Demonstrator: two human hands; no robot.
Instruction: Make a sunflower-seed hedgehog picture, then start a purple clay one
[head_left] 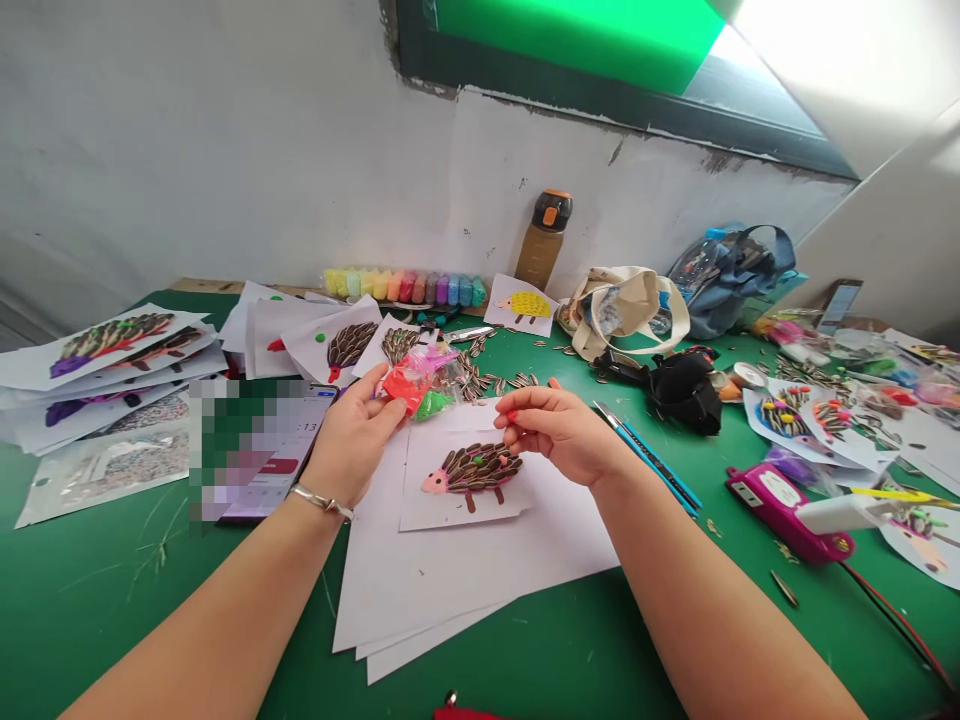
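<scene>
Right forearm [727, 580] and left forearm [232, 600] enter from the lower edge, above a green worktop [82, 590]. Centrally on it lies a stack of white sheets [427, 600], lower corners staggered; on the stack rests a smaller white card [416, 515]. Left hand [356, 430] and right hand [562, 432] hover at either side of this card. Between them, on the card, a hedgehog in relief [484, 468] faces left: pink head, dark eye, back of overlapping striped seeds, two brown legs. The left grip is closed on a bundle of clay-like material [409, 388] in clear plastic (red, pink and green portions are visible). The right grip pinches a small red piece [512, 416] between thumb and fingers, just above the card's upper right part. Smallest are the green and pinkish dots [478, 461] among the seeds.
</scene>
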